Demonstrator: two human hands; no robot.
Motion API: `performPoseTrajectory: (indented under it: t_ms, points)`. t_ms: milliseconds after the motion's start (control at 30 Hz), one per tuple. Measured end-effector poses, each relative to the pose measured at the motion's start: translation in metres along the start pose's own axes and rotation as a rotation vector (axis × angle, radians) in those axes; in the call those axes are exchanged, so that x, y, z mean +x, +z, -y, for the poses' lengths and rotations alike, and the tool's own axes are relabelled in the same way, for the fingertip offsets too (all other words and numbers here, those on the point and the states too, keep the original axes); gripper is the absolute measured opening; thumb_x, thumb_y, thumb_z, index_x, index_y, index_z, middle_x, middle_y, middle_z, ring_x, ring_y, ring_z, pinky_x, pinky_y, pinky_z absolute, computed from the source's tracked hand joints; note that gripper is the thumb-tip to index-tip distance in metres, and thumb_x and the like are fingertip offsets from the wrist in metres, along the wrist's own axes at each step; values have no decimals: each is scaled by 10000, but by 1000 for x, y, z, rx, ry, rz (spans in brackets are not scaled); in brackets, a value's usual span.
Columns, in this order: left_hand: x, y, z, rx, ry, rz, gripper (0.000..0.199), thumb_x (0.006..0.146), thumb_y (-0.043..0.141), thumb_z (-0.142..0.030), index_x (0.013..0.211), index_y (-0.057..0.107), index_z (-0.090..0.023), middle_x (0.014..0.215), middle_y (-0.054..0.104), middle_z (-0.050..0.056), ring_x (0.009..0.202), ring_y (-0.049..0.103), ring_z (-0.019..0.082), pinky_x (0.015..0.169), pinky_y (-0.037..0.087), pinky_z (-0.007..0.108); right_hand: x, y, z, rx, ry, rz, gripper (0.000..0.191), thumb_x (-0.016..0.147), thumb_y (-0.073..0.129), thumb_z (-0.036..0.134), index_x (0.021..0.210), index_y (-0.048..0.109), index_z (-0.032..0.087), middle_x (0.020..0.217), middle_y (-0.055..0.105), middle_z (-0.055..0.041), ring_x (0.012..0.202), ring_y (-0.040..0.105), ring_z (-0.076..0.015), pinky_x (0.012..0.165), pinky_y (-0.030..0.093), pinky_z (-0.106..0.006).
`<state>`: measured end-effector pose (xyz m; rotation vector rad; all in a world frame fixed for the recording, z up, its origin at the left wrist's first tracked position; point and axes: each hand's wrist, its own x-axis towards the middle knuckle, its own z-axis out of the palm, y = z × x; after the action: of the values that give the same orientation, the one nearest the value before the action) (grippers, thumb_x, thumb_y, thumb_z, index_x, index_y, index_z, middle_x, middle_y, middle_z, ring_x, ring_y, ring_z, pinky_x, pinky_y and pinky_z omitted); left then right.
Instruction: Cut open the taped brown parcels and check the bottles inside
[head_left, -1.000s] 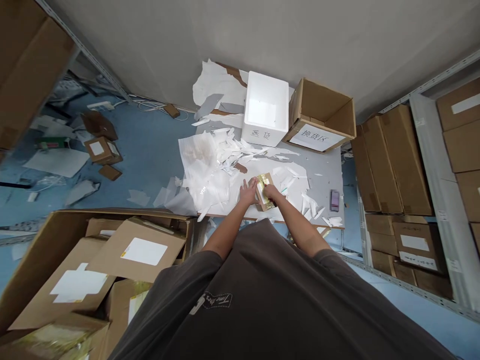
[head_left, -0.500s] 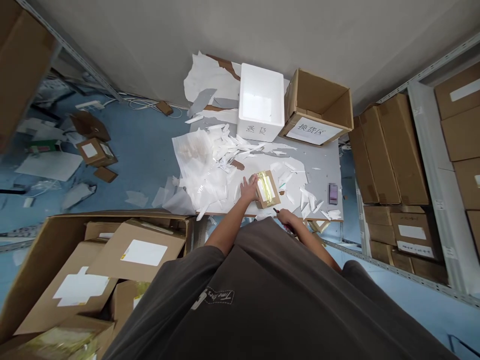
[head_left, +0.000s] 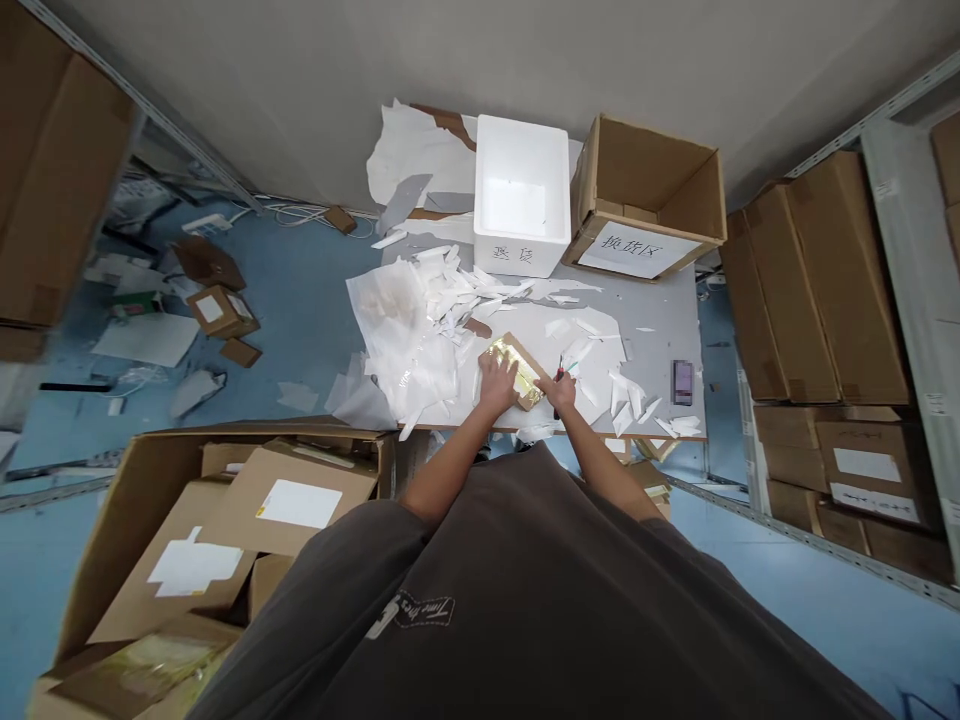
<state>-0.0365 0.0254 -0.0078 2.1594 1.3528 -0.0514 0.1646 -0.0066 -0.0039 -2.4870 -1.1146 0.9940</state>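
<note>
A small cardboard box (head_left: 534,366) with shiny yellow tape across its top lies at an angle on the table in front of me. My left hand (head_left: 498,382) grips its left side, the fingers reaching over the taped face. At the lower right corner of the box is my right hand (head_left: 559,390), closed around a slim red-and-black hand tool (head_left: 559,374) that points away from me. That hand also touches the box edge. Which kind of tool it is cannot be made out.
White paper scraps (head_left: 450,290) litter the table (head_left: 660,325). Behind stand a white foam box (head_left: 523,255) and an open carton (head_left: 656,190). A phone (head_left: 682,383) lies at the right. A big carton of boxes (head_left: 142,500) is at my left, shelving (head_left: 900,300) at my right.
The small box has turned on the table and shifted slightly left. My right hand has come up from the table's front edge to the box, bringing the tool along. My left hand reaches further over the tape.
</note>
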Motion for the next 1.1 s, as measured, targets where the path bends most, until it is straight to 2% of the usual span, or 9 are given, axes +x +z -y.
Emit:
performPoseTrajectory:
  t_ms: [100, 167, 267, 367, 500, 600, 700, 900, 1100]
  points:
    - [-2, -4, -2, 109, 219, 99, 866, 853, 778, -200, 1662, 468, -212, 1738, 444, 156, 1675, 269, 381, 1320, 314, 526, 18, 8, 21, -136, 28, 31, 495, 803, 922, 454, 1063, 563, 235, 1075, 767, -115, 1061, 726, -310, 862, 538, -346]
    - [0, -5, -4, 161, 241, 134, 776, 880, 718, -152, 1625, 508, -210, 1632, 565, 164, 1602, 406, 356, 1284, 353, 512, 24, 13, 29, -161, 17, 26, 506, 819, 917, 465, 1087, 555, 234, 1123, 766, -138, 1095, 722, -326, 878, 533, -364]
    - [5, -5, -7, 195, 200, 90, 535, 979, 547, -102, 1504, 621, -174, 1472, 673, 186, 1485, 537, 325, 1257, 375, 507, 26, 15, 29, -145, 11, 6, 514, 812, 924, 466, 1072, 543, 239, 1103, 761, -134, 1078, 720, -323, 874, 533, -366]
    - [7, -4, -7, 191, 186, 48, 434, 1021, 455, -81, 1372, 695, -164, 1579, 612, 185, 1540, 498, 310, 1265, 375, 498, 22, 6, 15, -25, -12, 53, 482, 837, 886, 515, 997, 514, 255, 989, 746, -79, 952, 709, -267, 800, 547, -328]
    - [6, -2, -3, 206, 211, 30, 452, 990, 462, -38, 1372, 683, -136, 1778, 377, 171, 1660, 338, 338, 1258, 399, 527, 6, -18, -16, 276, 27, 190, 388, 1015, 615, 626, 1029, 434, 283, 848, 716, -7, 621, 616, -180, 580, 528, -280]
    - [11, -4, -2, 218, 237, 62, 546, 926, 564, -34, 1465, 628, -96, 1760, 384, 219, 1651, 351, 382, 1273, 378, 564, -12, -31, -36, 372, 30, 415, 376, 1054, 518, 649, 1034, 390, 296, 728, 690, 34, 463, 552, -162, 484, 473, -259]
    - [19, -8, -1, 223, 267, 90, 672, 851, 682, -60, 1517, 589, -78, 1737, 403, 252, 1616, 402, 425, 1284, 363, 587, -26, -34, -44, 311, -49, 546, 407, 1013, 594, 660, 989, 426, 290, 676, 673, 48, 470, 589, -163, 481, 456, -237]
    - [22, -9, 2, 277, 313, 88, 603, 870, 649, -49, 1470, 604, -38, 1700, 456, 270, 1582, 450, 421, 1231, 448, 514, -23, -24, -36, 182, -160, 509, 338, 1018, 589, 586, 931, 546, 262, 643, 627, 46, 535, 574, -153, 535, 453, -228]
    - [18, -7, -3, 269, 311, 90, 604, 846, 635, -15, 1449, 631, -53, 1673, 495, 271, 1582, 456, 416, 1238, 449, 545, -9, -39, -31, -40, -244, 502, 194, 1010, 640, 384, 885, 621, 238, 631, 591, 14, 544, 522, -163, 534, 385, -249]
